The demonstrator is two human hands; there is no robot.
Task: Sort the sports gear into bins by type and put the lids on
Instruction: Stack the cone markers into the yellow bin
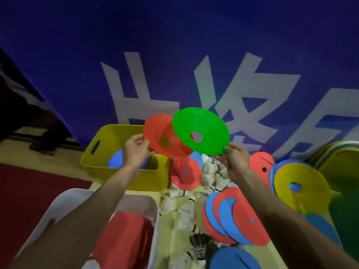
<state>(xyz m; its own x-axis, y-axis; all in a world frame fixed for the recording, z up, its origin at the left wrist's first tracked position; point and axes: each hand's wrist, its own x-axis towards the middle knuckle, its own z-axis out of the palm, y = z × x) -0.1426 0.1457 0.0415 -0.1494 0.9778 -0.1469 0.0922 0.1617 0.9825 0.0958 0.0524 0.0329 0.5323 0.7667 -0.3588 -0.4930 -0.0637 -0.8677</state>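
Pinching the left rim of a red disc cone (157, 131) between thumb and fingers, my left hand (136, 150) holds it in the air above the yellow bin (108, 136). My right hand (236, 158) pinches the lower edge of a green disc cone (204, 121), tilted so its centre hole faces me. The green one overlaps the red one's right side; I cannot tell whether they touch.

The yellow bin stands at the far left edge of the counter (167, 237) with a blue disc cone (114, 161) lying inside. Just right of it another red disc cone (186, 175) rests among white shuttlecocks (211, 171) scattered down the middle. Under my right forearm lies a fanned stack of red and blue disc cones (233, 220), and at the right edge a yellow disc cone (307, 199) tops a blue pile. A white bin (58, 202) sits at the near left corner, holding blurred red gear (124, 239). A few black shuttlecocks (200, 243) lie near the front edge.
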